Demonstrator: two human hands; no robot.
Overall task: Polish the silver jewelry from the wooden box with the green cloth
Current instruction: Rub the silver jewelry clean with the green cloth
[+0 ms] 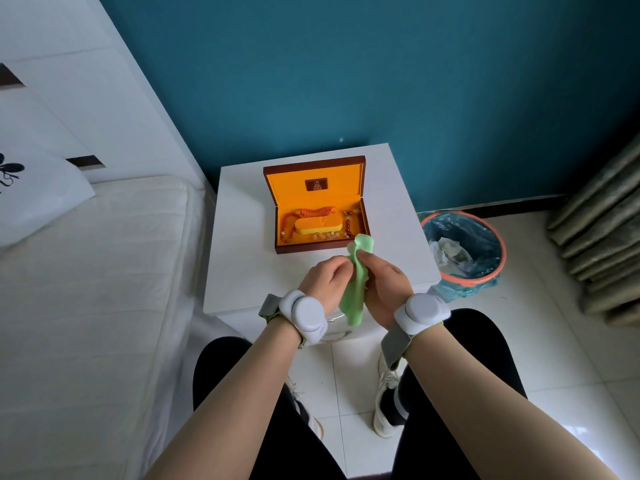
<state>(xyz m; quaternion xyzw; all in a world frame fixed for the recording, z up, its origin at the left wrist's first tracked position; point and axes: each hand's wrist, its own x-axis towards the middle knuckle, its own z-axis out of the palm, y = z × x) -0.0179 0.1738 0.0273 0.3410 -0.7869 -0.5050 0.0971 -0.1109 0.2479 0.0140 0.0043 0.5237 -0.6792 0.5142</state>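
An open wooden box point(277, 216) with orange lining stands on the white bedside table point(239, 237); red and pale bead strings lie around an orange cushion point(318, 225) inside. In front of the box, both my hands meet over the table's front edge. My right hand point(384, 285) grips the green cloth point(355, 292), which hangs down between the palms. My left hand point(323, 282) has its fingers curled against the cloth. Any silver piece between the hands is hidden by the cloth and fingers.
A white bed point(86, 289) lies along the left. An orange-rimmed waste bin point(464, 251) with a blue liner stands on the tiled floor right of the table. Folded curtains point(602, 230) sit at far right. A teal wall is behind the table.
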